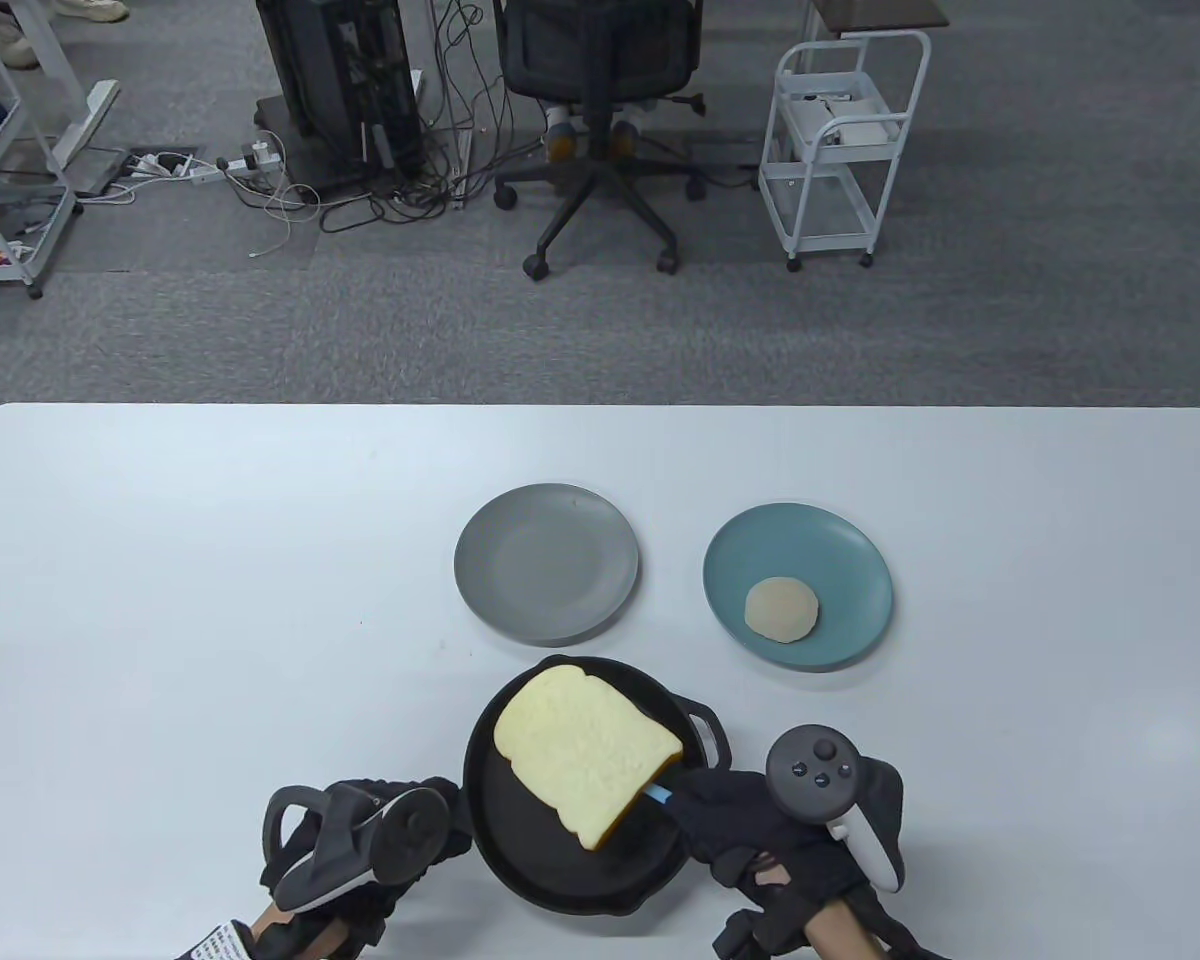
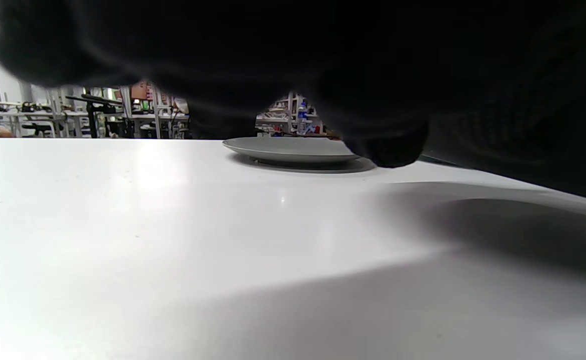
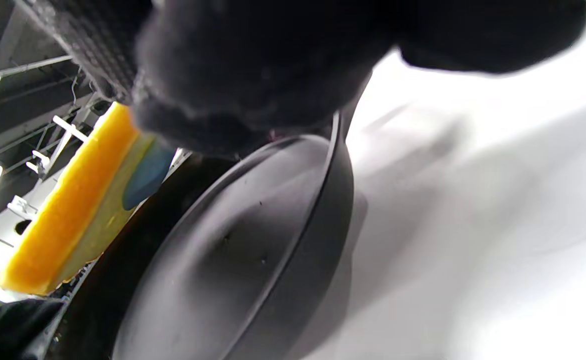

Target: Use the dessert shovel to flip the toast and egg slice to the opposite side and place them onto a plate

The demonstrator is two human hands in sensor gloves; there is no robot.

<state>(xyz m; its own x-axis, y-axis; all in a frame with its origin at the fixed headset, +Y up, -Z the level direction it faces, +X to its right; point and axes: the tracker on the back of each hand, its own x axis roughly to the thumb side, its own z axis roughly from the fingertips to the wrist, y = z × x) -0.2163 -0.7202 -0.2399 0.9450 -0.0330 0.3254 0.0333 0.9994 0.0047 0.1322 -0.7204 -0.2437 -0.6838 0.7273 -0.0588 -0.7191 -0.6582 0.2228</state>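
Note:
A pale toast slice (image 1: 585,752) with a yellow crust (image 3: 68,200) lies tilted over the black pan (image 1: 560,870), lifted off the pan floor on the blue dessert shovel (image 1: 656,794). My right hand (image 1: 740,815) grips the shovel's handle just right of the pan; the shovel blade (image 3: 148,172) shows under the toast. My left hand (image 1: 430,810) sits against the pan's left side, most likely on its handle, which is hidden. The round egg slice (image 1: 780,610) rests on the blue plate (image 1: 830,545). The grey plate (image 1: 545,575) holds nothing and also shows as a low grey plate (image 2: 293,149).
The white table (image 1: 210,600) stretches left of the plates. Behind the far edge stand an office chair (image 1: 600,130), a white trolley (image 1: 840,150) and cables on the floor. The pan's small loop handle (image 1: 708,725) points toward the blue plate.

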